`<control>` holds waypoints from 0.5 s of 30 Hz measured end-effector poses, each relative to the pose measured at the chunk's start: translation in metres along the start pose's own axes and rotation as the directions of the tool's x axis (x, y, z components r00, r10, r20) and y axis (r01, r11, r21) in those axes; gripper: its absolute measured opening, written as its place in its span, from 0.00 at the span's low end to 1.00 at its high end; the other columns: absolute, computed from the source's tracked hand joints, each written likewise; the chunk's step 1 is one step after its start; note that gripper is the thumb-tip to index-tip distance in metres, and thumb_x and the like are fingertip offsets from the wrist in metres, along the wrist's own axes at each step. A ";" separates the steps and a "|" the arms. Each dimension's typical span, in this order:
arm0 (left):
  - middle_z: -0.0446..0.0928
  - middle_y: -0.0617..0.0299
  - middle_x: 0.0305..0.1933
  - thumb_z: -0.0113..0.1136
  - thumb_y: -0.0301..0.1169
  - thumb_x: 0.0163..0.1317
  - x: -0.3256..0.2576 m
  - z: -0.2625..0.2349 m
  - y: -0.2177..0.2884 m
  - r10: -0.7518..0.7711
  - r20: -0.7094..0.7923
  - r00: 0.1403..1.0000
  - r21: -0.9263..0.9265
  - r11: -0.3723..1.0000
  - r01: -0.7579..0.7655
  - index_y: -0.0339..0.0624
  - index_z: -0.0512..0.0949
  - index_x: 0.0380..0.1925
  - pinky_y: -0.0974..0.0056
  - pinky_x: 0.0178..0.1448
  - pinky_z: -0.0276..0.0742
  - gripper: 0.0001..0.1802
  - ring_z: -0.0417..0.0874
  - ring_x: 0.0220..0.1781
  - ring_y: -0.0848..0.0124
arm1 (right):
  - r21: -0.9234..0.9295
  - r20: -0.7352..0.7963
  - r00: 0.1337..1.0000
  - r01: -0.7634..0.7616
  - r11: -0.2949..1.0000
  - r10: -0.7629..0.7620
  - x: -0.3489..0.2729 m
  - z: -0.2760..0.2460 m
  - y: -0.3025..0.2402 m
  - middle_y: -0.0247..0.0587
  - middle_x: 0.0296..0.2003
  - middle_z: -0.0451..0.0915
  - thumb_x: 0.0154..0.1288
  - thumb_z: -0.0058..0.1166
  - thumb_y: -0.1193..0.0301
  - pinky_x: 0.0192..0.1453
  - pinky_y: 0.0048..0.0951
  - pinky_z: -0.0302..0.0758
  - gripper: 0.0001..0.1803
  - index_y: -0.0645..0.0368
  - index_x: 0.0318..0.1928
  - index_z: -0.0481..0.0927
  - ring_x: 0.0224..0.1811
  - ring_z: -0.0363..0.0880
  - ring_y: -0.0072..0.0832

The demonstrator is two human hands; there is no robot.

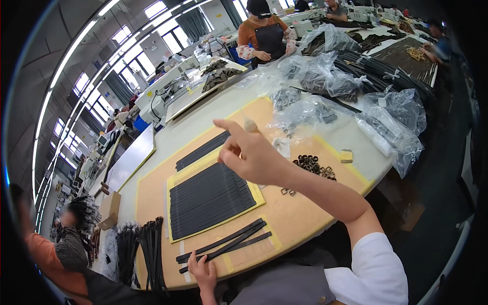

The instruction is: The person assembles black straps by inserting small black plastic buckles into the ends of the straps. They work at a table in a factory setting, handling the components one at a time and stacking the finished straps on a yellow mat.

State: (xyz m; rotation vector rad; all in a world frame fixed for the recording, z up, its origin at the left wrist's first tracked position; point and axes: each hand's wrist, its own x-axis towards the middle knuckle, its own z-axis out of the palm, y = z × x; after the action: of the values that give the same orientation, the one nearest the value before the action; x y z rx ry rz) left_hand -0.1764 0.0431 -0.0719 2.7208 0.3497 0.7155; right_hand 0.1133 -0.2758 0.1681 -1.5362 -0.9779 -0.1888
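Observation:
My left hand (203,274) is at the table's near edge, fingers apart, fingertips touching the lower ends of loose black straps (223,247); one strap lies crosswise over the others. My right hand (258,156) is raised over the table with the index finger stretched out and the other fingers curled. A pale cone-shaped tip (249,124) shows behind its knuckles; I cannot tell whether the hand holds it. Beneath lies a yellow-edged board (260,197) covered with black strips (208,198) laid side by side. Farther back is another row of black strips (202,151).
Small dark metal loops (315,168) lie in a pile beside my right forearm, near a small yellowish block (346,156). Clear plastic bags (305,109) and black strap bundles (386,76) fill the back right. Hanging straps (151,249) drape at left. Another person (267,38) stands across the table.

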 end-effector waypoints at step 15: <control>0.65 0.40 0.78 0.68 0.33 0.60 0.016 -0.008 0.004 0.008 0.103 0.995 0.009 1.000 -0.008 0.36 0.80 0.57 0.41 0.78 0.50 0.25 0.62 0.79 0.44 | -0.127 0.370 0.896 -0.214 0.969 0.246 -0.227 0.095 0.094 0.38 0.25 0.85 0.68 0.60 0.67 0.31 0.34 0.81 0.09 0.50 0.46 0.88 0.25 0.85 0.37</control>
State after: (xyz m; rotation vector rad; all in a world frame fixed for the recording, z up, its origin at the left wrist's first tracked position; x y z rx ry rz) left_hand -0.1663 0.0461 -0.0571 2.7560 0.3190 0.5748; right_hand -0.0055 -0.2879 -0.0664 -1.7917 -1.0893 0.2541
